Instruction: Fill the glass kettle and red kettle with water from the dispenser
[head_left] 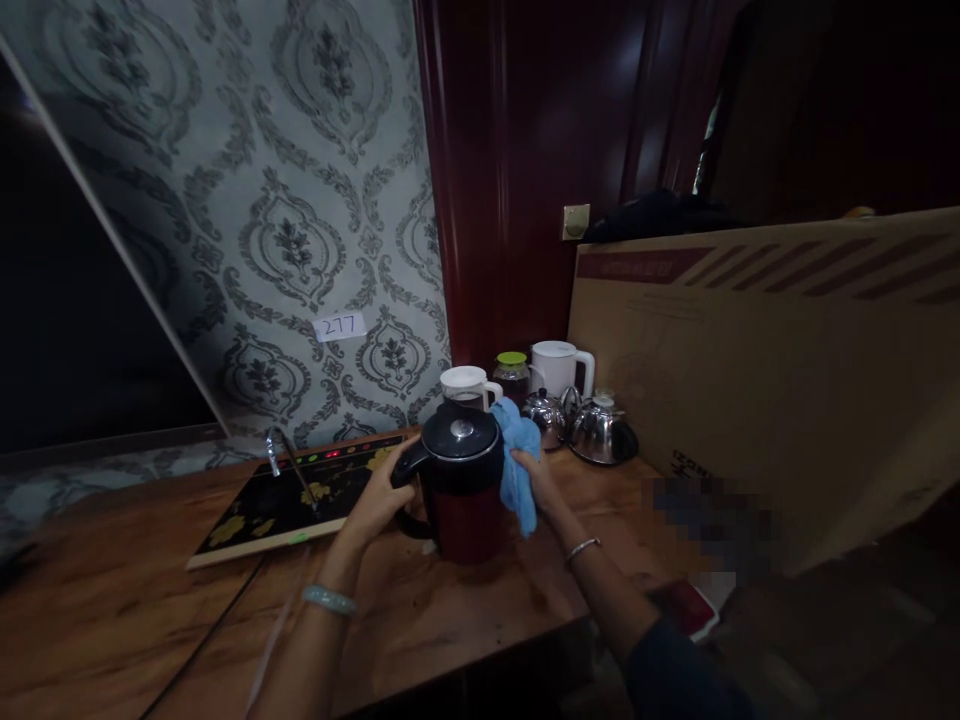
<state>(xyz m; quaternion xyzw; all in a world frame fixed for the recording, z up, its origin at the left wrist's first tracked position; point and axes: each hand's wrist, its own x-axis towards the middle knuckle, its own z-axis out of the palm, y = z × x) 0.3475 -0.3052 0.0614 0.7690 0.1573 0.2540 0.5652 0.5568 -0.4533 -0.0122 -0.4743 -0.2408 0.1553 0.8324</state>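
A large electric kettle [469, 515] with a dark red body, black lid and black handle is upright over the wooden tabletop in front of me. My left hand [382, 495] is closed around the upper part of its handle. On the kettle's right side, my right hand [536, 480] presses a light blue cloth [517, 455] against the black upper band. The cloth is bunched at the top, and one end hangs down along the kettle. Some of my right fingers are hidden behind the cloth.
Behind the kettle stand a white-lidded jug [465, 382], a green-lidded glass pot [512, 368], a white kettle [555, 365] and shiny steel teapots [600, 430]. A black stove panel with a tap [277, 460] lies left on the wooden table [112, 580]. At right leans a big cardboard box [750, 380].
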